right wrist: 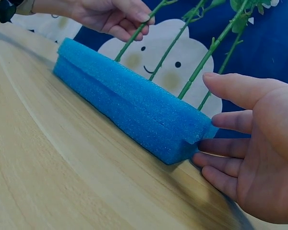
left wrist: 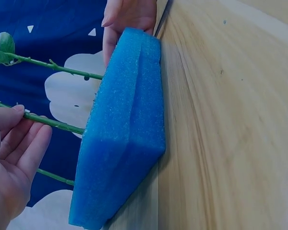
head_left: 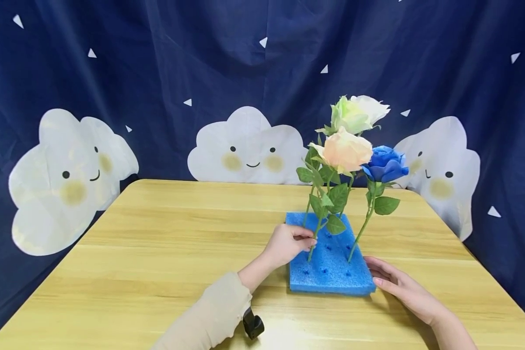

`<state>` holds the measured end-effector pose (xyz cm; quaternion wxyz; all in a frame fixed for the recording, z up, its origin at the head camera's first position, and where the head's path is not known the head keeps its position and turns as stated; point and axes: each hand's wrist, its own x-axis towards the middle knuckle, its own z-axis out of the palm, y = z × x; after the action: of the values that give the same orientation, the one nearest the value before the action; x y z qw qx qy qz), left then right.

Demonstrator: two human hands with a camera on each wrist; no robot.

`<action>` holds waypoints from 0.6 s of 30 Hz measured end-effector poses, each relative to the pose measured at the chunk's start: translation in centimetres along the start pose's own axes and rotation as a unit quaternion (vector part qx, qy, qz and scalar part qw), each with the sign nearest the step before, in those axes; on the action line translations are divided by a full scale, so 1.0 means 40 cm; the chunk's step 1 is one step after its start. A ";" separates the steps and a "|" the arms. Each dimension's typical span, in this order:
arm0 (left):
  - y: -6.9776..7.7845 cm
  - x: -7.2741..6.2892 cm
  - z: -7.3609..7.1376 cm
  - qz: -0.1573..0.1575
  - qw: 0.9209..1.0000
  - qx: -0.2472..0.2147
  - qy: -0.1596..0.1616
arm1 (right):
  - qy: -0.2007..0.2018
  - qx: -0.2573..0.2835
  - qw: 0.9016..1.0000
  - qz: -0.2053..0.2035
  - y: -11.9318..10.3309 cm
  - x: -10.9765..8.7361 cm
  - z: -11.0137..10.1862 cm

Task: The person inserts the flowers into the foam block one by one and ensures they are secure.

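A blue foam block (head_left: pixel 337 283) with small slits in its top lies on the table, right of the middle. My left hand (head_left: pixel 288 244) pinches the green stem of a peach rose (head_left: pixel 347 150) between thumb and fingers, low down near the foam; in the left wrist view that stem (left wrist: pixel 57 124) enters the block. My right hand (head_left: pixel 400 290) is at the block's right side, fingers loosely extended, with fingertips at its end in the right wrist view. A blue rose (head_left: pixel 385 164) stands in the foam on the right. Pale white-green blooms (head_left: pixel 354 114) rise behind the peach one.
The light wood table (head_left: pixel 157 253) spreads left of the foam and in front of it. A dark blue curtain (head_left: pixel 227 63) with smiling clouds hangs behind the table. A black strap device (head_left: pixel 253 324) sits at my left sleeve. Green leaves (head_left: pixel 338 197) partly hide the rear stems.
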<state>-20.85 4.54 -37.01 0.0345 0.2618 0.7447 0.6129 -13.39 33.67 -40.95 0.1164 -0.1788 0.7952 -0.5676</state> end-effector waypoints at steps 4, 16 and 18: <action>-0.014 0.004 -0.001 0.009 1.000 0.027 0.004 | 0.002 -0.003 1.000 0.009 0.002 -0.001 -0.002; -0.015 0.005 0.000 0.019 0.999 0.046 -0.003 | 0.012 -0.005 1.000 0.014 0.003 -0.010 -0.002; -0.014 0.004 0.001 0.015 0.999 0.037 -0.006 | 0.015 -0.009 1.000 0.007 0.003 -0.012 -0.003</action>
<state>-21.16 4.57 -37.51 0.0199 0.2782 0.7628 0.5834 -13.01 34.03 -41.03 0.1067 -0.1661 0.8032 -0.5621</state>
